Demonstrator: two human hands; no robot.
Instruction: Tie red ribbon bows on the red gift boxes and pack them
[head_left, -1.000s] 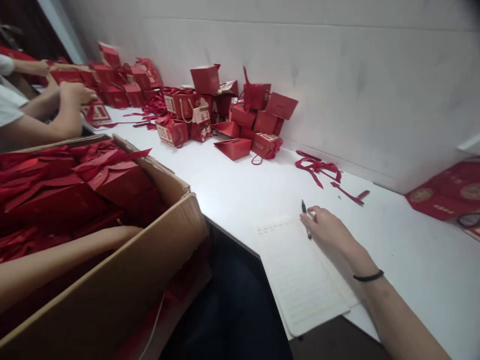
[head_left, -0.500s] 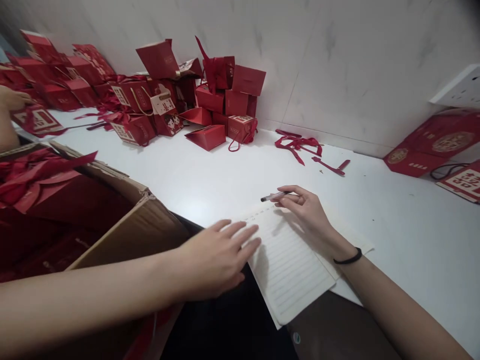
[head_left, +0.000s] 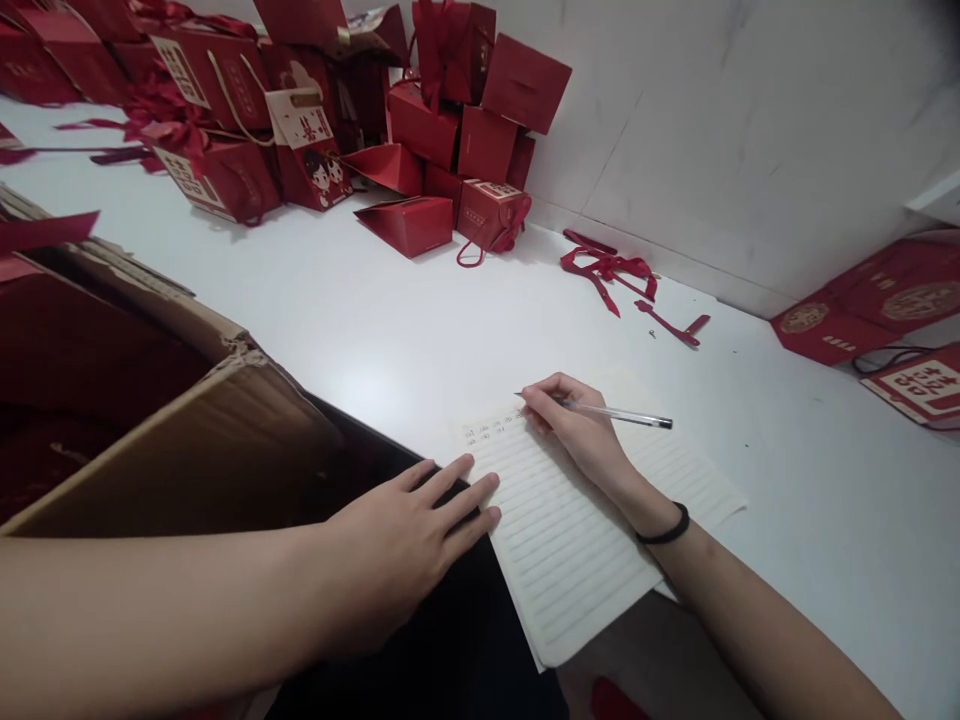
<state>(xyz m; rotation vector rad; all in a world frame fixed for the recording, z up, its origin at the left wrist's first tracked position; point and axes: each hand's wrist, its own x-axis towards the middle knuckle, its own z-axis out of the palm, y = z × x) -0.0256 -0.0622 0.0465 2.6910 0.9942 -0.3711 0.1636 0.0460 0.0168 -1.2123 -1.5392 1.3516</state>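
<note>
An open lined notebook (head_left: 570,540) lies at the near edge of the white table (head_left: 390,320), overhanging it a little. My right hand (head_left: 577,430) is closed round a pen (head_left: 622,415), whose tip rests on the top lines of the page next to a little writing. A black band circles that wrist. My left hand (head_left: 405,540) lies flat with fingers spread, its fingertips on the notebook's left edge.
An open cardboard box (head_left: 187,420) with red items inside stands at my left. A heap of red gift boxes and bags (head_left: 420,130) sits against the wall. Loose red ribbon (head_left: 611,270) lies mid-table. Flat red packs (head_left: 862,310) rest at the right.
My left hand came out of the cardboard box and settled flat on the notebook's edge. My right hand picked the pen up off the table and set its tip on the page.
</note>
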